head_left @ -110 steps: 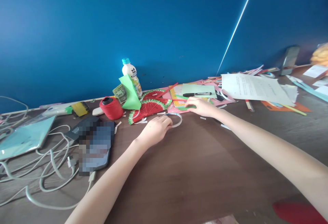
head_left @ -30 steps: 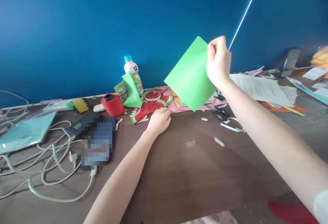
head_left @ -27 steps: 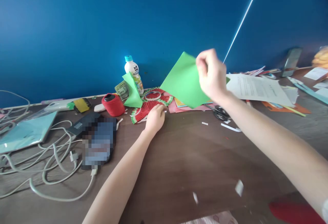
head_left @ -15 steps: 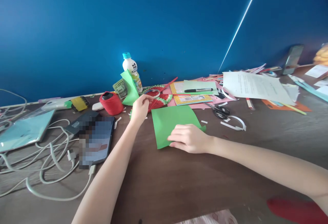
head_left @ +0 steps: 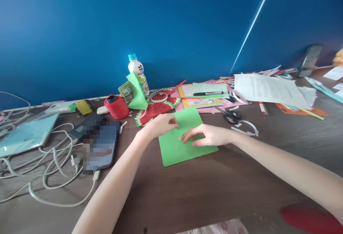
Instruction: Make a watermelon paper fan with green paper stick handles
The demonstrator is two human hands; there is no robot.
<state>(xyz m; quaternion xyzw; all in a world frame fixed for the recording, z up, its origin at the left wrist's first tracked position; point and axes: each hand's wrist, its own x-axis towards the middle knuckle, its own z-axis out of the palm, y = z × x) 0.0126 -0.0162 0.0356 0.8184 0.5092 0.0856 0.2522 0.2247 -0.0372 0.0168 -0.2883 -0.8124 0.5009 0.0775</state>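
Note:
A sheet of green paper (head_left: 184, 152) lies flat on the brown table. Over its upper left edge is my left hand (head_left: 162, 125), fingers curled with the tips drawn together; anything between them is too small to make out. Above the middle of the sheet my right hand (head_left: 210, 134) is open, fingers bent and apart, close to the paper or touching it. Just behind my left hand lie red-and-green pleated paper fans (head_left: 154, 110), with a roll of tape (head_left: 159, 97) on top.
Black scissors (head_left: 232, 115) and a curled white strip (head_left: 250, 128) lie right of the sheet. Behind are a marker (head_left: 208, 93) and printed paper (head_left: 268, 89). To the left stand a red thread spool (head_left: 118, 107) and a bottle (head_left: 136, 68), near a phone (head_left: 105, 150) and cables (head_left: 55, 159).
My left hand has come from the tape roll to the green sheet. The sheet has moved slightly nearer and lies flatter. My right hand has lifted and spread its fingers.

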